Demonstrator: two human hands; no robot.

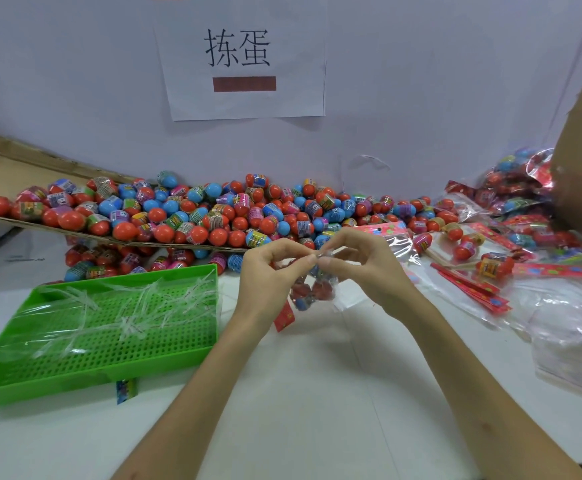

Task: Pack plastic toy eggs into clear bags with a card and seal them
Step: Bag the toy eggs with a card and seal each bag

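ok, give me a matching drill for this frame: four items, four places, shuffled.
1 green tray
2 clear bag
3 paper sign
4 red cards

A on the wall
B top pinched by left hand and right hand
C lying on the table, right side
D on the table, left side, holding clear strips

Pairs: 1-D, 2-B, 3-A, 4-C

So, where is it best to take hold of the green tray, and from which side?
Judging by its pose, grip the plain near wall of the green tray from the front, probably: the wall stands upright, faces the person, and the clear strips lie inside.
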